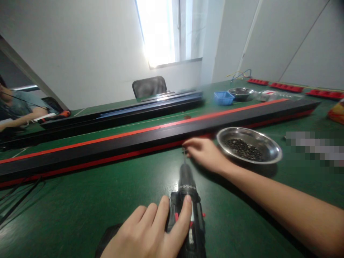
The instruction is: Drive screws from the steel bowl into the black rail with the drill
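My left hand (150, 225) is wrapped round a black cordless drill (188, 200) with red details, its thumb lying along the top. The drill points away from me, its thin bit reaching toward a long black bar (129, 138) with red-orange edges. At the bit's tip my right hand (205, 152) has its fingers closed beside the bar's near red edge. Whatever those fingers pinch is too small and blurred to name. Close to the right wrist stands a round metal bowl (278, 154) holding many small dark pieces that look like screws.
Behind lie more long dark bars (161, 107), a blue basket (224, 98) and another metal bowl (240, 94). Red strips (287, 87) line the far right. Black cables (20, 202) lie at left. A person (25, 107) sits at the far left near an orange-black tool (63, 114).
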{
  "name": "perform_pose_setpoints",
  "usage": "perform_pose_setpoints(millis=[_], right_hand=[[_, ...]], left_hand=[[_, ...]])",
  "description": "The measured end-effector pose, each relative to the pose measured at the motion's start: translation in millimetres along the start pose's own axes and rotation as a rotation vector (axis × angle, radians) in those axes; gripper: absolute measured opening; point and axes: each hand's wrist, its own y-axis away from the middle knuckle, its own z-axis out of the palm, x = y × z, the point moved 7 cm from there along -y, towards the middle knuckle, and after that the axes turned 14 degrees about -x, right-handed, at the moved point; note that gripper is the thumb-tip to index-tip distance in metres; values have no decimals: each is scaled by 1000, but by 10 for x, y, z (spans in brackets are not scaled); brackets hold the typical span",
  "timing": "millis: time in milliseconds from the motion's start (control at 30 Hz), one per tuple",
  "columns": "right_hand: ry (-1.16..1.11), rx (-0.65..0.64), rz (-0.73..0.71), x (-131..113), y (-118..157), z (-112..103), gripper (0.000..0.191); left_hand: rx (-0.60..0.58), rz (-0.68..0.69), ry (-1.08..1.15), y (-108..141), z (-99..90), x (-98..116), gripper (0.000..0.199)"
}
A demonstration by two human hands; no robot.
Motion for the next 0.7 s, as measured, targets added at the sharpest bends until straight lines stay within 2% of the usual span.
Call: perform_pose_setpoints(millis=[100, 200, 300, 433, 500, 567, 633, 700], right_hand=[[59, 5, -29, -24, 3, 18, 34], [180, 24, -57, -49, 15, 24, 29], [299, 93, -66, -117, 76, -33, 27], [696, 126, -96, -422, 228, -162, 19], [902, 175, 4, -535, 301, -342, 26], [1033, 233, 204, -538, 361, -618, 36], [1095, 252, 424, -428, 412, -916, 42], [1107, 246, 530, -281, 440, -1163, 42]], left_hand=[[18, 1, -2, -3, 0, -6, 58], [41, -2, -1, 2, -4, -13, 58], [-17, -27, 15, 5, 39, -23, 65], [-116, -123, 74, 4, 136, -84, 78], [-118, -151, 118, 0, 156, -112, 91], [-113, -159, 140, -10, 158, -127, 99], [-113, -157, 140, -21, 151, -134, 98], [-107, -154, 139, -29, 134, -141, 97]])
